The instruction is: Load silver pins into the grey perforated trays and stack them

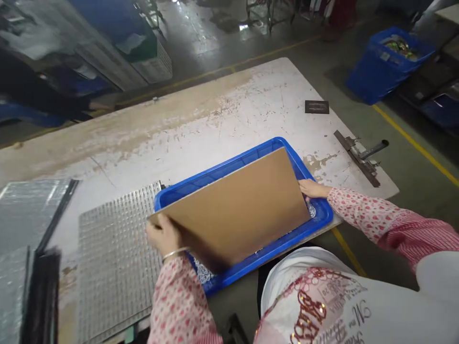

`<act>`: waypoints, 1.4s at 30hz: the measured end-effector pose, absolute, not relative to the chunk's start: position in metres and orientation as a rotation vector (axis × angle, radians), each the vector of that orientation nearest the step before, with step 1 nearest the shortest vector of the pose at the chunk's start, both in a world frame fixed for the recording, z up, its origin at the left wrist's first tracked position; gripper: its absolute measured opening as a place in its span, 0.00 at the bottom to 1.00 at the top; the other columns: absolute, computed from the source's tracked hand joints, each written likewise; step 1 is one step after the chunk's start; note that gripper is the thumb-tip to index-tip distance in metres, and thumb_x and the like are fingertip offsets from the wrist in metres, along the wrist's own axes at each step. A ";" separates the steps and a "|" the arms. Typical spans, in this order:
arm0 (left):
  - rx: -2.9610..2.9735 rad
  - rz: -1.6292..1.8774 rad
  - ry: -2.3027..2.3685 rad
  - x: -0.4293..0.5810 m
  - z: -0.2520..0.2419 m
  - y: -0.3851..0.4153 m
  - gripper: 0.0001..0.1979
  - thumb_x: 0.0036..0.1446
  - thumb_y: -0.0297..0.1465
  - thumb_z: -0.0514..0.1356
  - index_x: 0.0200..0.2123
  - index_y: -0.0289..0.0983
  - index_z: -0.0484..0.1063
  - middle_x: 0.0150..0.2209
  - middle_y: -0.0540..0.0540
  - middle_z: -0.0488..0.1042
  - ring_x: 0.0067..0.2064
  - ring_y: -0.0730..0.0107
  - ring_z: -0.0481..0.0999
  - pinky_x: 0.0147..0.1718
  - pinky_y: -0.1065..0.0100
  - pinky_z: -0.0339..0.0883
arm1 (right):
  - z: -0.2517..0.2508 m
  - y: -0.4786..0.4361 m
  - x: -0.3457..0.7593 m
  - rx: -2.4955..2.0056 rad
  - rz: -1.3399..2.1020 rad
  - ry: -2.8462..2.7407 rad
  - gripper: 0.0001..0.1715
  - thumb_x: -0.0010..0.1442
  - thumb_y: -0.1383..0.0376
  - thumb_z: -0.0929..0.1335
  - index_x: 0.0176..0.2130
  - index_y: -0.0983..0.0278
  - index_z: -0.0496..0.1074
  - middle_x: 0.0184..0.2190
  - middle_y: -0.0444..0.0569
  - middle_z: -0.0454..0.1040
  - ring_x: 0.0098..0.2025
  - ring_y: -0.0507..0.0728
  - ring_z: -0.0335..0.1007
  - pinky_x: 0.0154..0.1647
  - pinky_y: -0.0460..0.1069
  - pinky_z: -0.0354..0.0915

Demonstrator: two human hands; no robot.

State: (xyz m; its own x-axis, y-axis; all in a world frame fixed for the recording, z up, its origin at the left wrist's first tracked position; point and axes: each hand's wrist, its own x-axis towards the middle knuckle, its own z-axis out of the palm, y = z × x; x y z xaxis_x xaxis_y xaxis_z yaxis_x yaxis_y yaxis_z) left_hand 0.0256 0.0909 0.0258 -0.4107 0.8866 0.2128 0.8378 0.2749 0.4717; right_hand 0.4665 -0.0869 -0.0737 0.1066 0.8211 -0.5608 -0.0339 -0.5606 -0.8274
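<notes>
A flat brown board (240, 205), which looks like cardboard, stands tilted inside a blue plastic tray (247, 272). My left hand (165, 235) is closed on the board's left corner, thumb on the front face. At the opposite end, my right hand (312, 188) grips the board's right edge, just inside the tray's rim; some of its fingers are hidden. Small shiny metal-looking pieces (203, 272) lie in the tray below the board. To the left of the tray, close to my left hand, is a silvery metal plate (114, 258) with a grid of rows.
The worn white table (201, 143) bears a small dark plate (317, 107) and a metal bar with a handle (358, 156) at its right. Dark strips (43, 291) and wrapped sheets (32, 215) lie far left. Beyond stand a blue bin (376, 67) and a person's dark sleeve (36, 86).
</notes>
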 end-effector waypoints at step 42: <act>2.268 0.050 1.862 0.154 -0.062 0.097 0.34 0.65 0.42 0.48 0.69 0.34 0.48 0.70 0.31 0.45 0.71 0.47 0.42 0.64 0.40 0.43 | -0.122 -0.079 0.408 -1.015 2.047 0.072 0.19 0.60 0.65 0.70 0.51 0.65 0.73 0.43 0.53 0.80 0.44 0.59 0.79 0.54 0.58 0.70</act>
State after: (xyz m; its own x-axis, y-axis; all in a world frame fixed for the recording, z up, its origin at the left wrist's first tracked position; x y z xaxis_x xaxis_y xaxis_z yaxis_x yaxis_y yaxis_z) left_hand 0.1543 0.0971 -0.0620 0.2029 0.9737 -0.1040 0.9667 -0.1823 0.1799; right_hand 0.4082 -0.0788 -0.1216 -0.3293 0.6530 -0.6820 -0.6991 -0.6541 -0.2888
